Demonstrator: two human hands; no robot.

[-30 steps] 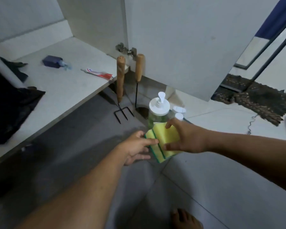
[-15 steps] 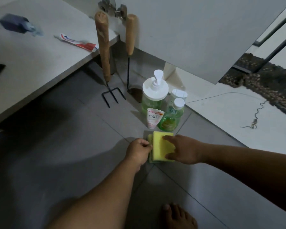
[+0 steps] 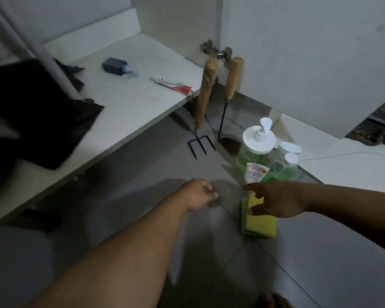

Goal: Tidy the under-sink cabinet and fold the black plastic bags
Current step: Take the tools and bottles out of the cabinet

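Grey floor tiles [image 3: 120, 196] held yellow sponges [image 3: 259, 225] beside soap bottles [image 3: 253, 152]. Right hand [image 3: 276, 200] hovered over them, fingers spread, gripping nothing. Left hand [image 3: 198, 194] hung loosely curled, empty.

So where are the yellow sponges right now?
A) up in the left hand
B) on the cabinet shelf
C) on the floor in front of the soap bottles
C: the yellow sponges lie stacked on the floor tiles, just in front of the soap bottles, with the right hand over their near end.

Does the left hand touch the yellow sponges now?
Apart. The head view shows bare floor between the left hand and the yellow sponges.
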